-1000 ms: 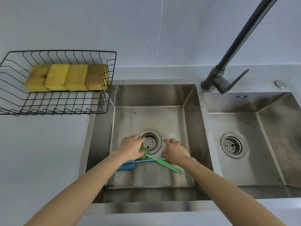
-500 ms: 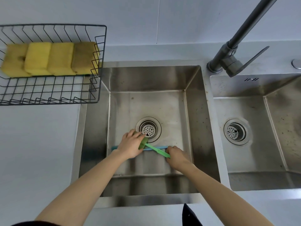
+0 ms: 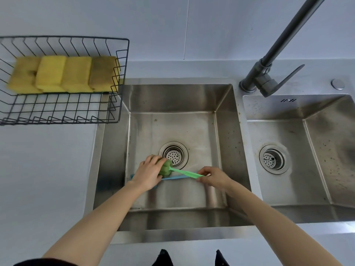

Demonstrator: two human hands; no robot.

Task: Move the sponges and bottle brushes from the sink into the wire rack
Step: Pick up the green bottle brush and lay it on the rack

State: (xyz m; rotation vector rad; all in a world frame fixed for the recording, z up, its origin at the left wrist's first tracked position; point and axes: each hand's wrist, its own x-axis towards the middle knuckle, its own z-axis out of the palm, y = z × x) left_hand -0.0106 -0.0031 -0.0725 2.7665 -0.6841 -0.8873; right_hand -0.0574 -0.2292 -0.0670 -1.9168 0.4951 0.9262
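In the left sink basin (image 3: 172,100), a green bottle brush (image 3: 184,172) is held at both ends. My left hand (image 3: 148,174) is closed around its green sponge head, beside the drain (image 3: 173,154). My right hand (image 3: 213,177) pinches the end of its thin handle. Under it lies a blue bottle brush (image 3: 175,177) on the basin floor, mostly hidden by my hands. The black wire rack (image 3: 63,112) stands on the counter at the upper left. Several yellow sponges (image 3: 63,73) lie in a row at its back.
A dark faucet (image 3: 269,72) rises between the two basins, its spout reaching up out of view. The right basin (image 3: 299,150) has its own drain. White counter (image 3: 44,169) runs from the rack to the near edge. A round button (image 3: 337,83) sits at the far right.
Both hands closed on the green brush and lifted it off the basin floor. The view shifted, so the rack and sink sit differently in frame.
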